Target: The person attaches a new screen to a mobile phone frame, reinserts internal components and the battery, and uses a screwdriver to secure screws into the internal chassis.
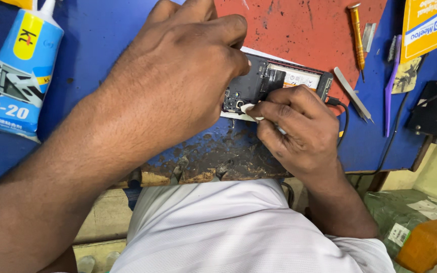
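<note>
An opened phone (274,81) lies back-off on the blue bench, its black inner boards and a white-labelled battery showing. My left hand (178,76) presses down on its left end and hides that part. My right hand (294,126) pinches a small white tool (249,108), whose tip touches the phone's lower left corner near the camera parts. A black cable (342,114) runs from the phone's right end.
A blue and white glue tube (18,76) lies at far left. A red mat (304,30) sits behind the phone. To the right lie metal tweezers (354,95), a yellow-handled screwdriver (356,30), a purple pry tool (390,86) and a black device (436,108). The bench's front edge (213,169) is chipped.
</note>
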